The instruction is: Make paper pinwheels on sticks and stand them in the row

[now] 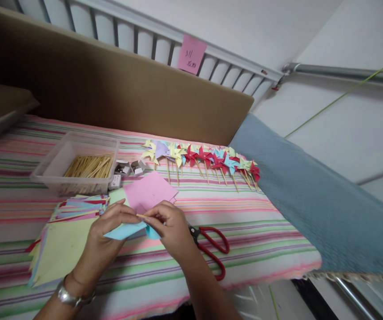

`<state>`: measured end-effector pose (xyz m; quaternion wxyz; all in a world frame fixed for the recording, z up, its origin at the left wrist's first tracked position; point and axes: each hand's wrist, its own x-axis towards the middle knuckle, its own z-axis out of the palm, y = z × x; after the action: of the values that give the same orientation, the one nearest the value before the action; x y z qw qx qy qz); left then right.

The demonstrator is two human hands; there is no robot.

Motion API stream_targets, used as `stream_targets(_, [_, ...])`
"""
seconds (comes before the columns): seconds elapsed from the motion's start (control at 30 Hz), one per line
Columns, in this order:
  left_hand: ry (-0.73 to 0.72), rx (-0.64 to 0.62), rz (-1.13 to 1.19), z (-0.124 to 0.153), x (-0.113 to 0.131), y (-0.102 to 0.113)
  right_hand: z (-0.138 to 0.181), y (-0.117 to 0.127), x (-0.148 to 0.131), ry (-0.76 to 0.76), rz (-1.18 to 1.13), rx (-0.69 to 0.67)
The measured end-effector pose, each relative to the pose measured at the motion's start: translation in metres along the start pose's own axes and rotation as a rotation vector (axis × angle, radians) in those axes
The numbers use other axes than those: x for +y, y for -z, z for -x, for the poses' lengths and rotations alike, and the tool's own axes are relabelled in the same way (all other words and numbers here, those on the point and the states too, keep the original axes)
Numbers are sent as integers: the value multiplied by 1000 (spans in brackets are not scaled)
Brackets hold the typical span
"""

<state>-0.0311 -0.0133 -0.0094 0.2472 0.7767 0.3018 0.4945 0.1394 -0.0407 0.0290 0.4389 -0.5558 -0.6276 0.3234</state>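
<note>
My left hand and my right hand meet over the striped cloth, both pinched on a light blue paper piece. A thin wooden stick runs between my fingertips at the paper's top edge. A pink paper square lies just behind my hands. Red-handled scissors rest to the right of my right wrist.
A stack of coloured paper squares lies at the left. A clear plastic tub of wooden sticks stands behind it, with small metal clips beside it. A row of finished paper pinwheels lies further back. A blue cloth covers the right side.
</note>
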Motion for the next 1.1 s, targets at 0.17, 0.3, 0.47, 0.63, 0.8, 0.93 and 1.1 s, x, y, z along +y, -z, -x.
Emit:
stream_targets(0.17, [23,-2,9,1,-1,0,1,1,0,11,12,-8])
stream_targets(0.3, [45,6,14,1,0,-1,1,1,0,17,10,-7])
stream_targets(0.47, [102,54,7,0,5,-3,1,0,0,19,7,-11])
stream_targets(0.63, [111,52,36,-1,7,-4,1,0,0,27,11,-4])
stream_targets(0.8, [109,44,49,-1,6,-4,1,-1,-1,32,4,0])
stream_targets(0.93, [117,52,50,-1,7,-4,1,0,-2,44,-1,1])
stream_targets(1.1, [122,41,57,-2,7,-5,2,0,-2,45,5,3])
